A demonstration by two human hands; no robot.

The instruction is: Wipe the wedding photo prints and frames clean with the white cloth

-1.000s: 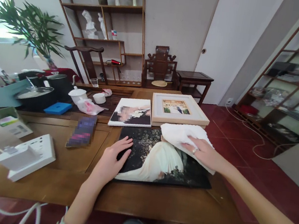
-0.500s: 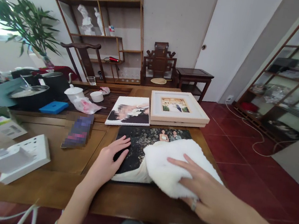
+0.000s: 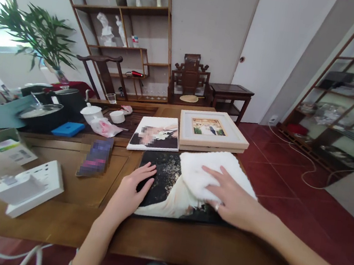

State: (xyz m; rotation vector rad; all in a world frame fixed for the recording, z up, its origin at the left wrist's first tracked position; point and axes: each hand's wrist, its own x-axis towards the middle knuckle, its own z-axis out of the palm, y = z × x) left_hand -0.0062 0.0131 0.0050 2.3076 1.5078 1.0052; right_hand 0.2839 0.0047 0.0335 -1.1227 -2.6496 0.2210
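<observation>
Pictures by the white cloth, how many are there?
3: the dark picture under the left hand and cloth; the white-edged picture beyond it; the framed picture right of that. More may lie hidden.

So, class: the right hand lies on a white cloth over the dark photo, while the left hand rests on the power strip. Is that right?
Not quite: the left hand is not on the power strip. The head view shows it resting at the left edge of the dark photo. The right hand does lie on the white cloth over it.
</observation>
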